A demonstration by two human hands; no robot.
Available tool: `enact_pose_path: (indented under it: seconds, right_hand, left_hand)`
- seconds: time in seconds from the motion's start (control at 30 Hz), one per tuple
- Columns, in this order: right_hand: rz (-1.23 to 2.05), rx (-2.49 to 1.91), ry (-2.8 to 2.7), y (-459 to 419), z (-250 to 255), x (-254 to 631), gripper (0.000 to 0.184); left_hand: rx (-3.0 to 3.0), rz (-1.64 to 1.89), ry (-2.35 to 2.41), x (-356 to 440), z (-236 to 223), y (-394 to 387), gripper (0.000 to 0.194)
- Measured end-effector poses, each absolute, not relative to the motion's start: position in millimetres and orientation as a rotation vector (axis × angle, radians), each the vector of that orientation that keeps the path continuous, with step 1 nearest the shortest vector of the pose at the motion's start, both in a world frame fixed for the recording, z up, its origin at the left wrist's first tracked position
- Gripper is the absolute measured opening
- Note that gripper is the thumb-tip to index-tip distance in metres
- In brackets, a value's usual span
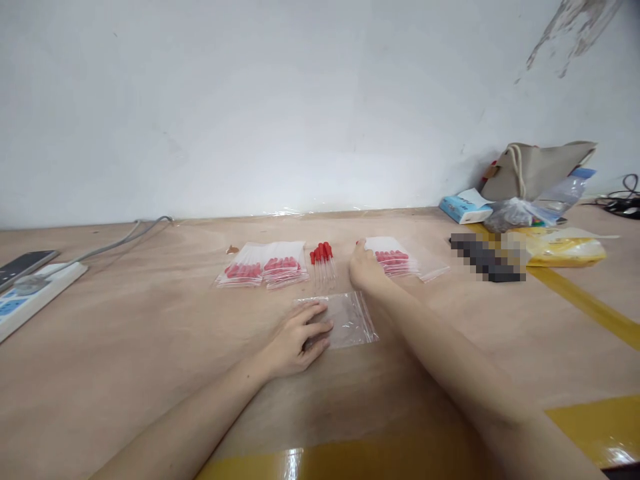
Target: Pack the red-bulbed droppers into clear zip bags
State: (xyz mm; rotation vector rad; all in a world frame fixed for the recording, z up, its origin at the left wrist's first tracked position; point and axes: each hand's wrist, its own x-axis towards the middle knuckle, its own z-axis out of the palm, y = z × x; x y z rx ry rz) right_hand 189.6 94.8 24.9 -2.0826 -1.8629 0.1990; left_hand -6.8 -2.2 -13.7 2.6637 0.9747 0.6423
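My left hand [299, 338] lies flat with its fingers stretched over the left part of an empty clear zip bag [350, 320] on the wooden table [125, 347]. My right hand [364, 268] reaches farther back, fingers curled down beside a bag of red-capped droppers [395, 260]; I cannot make out what, if anything, it grips. A loose bunch of red-capped glass droppers [323, 261] lies just left of that hand. Two filled bags [265, 268] lie farther left.
A white power strip [30, 293] with a grey cable and a dark phone [23, 265] sit at the left edge. At the back right are a blue tissue box [463, 207], a beige bag [540, 170], plastic wrappers and a yellow packet [565, 248]. Yellow tape [590, 307] marks the table.
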Motion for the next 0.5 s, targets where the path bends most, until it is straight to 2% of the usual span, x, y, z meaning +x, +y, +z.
enact_pose_path:
  seconds: [0.1,0.2,0.3,0.5]
  right_hand:
    - [0.514,-1.727,-1.767,78,29,217,0.072]
    - [0.886,-1.381,-1.428,56,17,244,0.078]
    - [0.943,-1.212,-1.242,41,-3,257,0.081]
    - [0.953,-1.166,-1.206,40,-19,251,0.079]
  left_hand:
    - [2.659,0.607,0.977,-8,-12,-2,0.030]
    - [2.651,0.561,0.980,-9,-8,-2,0.031]
    - [2.653,0.536,0.978,-9,-6,-1,0.032]
    - [2.655,0.543,0.976,-9,-8,0,0.033]
